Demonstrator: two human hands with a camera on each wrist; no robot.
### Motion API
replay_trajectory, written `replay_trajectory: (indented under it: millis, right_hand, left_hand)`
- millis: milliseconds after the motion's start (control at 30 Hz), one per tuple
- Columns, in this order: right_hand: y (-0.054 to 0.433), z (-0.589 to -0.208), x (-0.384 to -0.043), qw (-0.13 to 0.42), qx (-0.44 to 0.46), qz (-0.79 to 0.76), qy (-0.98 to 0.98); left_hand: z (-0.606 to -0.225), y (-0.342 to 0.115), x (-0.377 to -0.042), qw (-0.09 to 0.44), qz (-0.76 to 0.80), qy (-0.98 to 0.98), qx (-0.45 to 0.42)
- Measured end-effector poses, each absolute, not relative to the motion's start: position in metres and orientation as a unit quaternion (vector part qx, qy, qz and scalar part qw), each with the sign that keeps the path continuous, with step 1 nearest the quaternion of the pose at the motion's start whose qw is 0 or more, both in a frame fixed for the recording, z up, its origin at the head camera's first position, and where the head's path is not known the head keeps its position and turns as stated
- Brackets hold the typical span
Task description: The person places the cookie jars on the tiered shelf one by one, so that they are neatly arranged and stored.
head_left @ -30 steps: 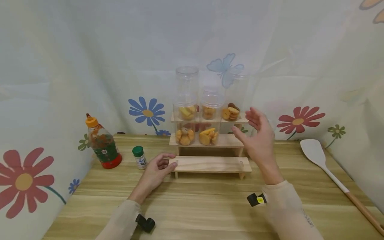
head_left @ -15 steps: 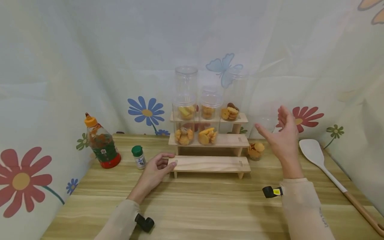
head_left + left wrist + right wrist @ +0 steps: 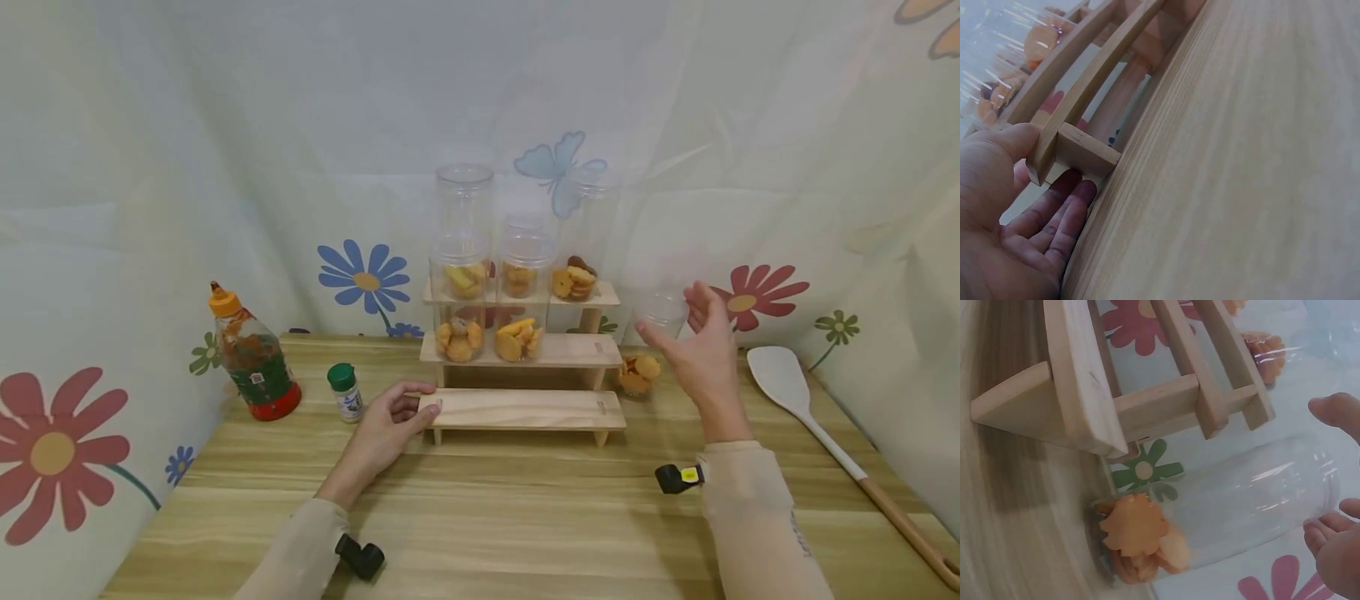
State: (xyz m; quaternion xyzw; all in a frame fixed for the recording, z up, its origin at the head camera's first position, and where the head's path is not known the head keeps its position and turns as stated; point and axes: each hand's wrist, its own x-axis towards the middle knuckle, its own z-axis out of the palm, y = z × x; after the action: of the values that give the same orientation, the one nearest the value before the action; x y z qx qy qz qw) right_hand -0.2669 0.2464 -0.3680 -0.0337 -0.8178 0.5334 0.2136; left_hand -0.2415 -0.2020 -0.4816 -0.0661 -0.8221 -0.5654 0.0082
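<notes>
A stepped wooden shelf (image 3: 517, 408) stands mid-table. My left hand (image 3: 386, 429) grips the left end of its lowest step; in the left wrist view, the thumb lies on the board and the fingers reach under it beside the leg. To the shelf's right, a tall clear jar (image 3: 1229, 506) stands upright with round orange crackers (image 3: 1135, 525) at its bottom. My right hand (image 3: 705, 358) is spread around the upper part of this jar. In the right wrist view its fingertips are right at the jar's rim, while the thumb is apart from it.
Several clear jars of snacks (image 3: 462, 340) fill parts of the middle and top steps. A sauce bottle (image 3: 258, 362) and a green-capped shaker (image 3: 346, 393) stand left. A white spatula (image 3: 783, 379) with a wooden handle lies right. A flowered curtain (image 3: 300, 208) hangs behind.
My right hand has moved away from the shelf to the right, bringing the cracker jar into sight, then closed in slightly toward its top. The left hand keeps its grip on the shelf.
</notes>
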Motion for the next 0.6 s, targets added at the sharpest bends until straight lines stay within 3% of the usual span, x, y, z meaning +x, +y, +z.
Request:
replay_trajectory:
  millis: [600]
  right_hand:
    - [0.263,-0.409,-0.286,0.172,0.016,0.547,-0.819]
  left_hand:
    - [-0.478,-0.201,-0.24,0.007,-0.565,-0.823,-0.06]
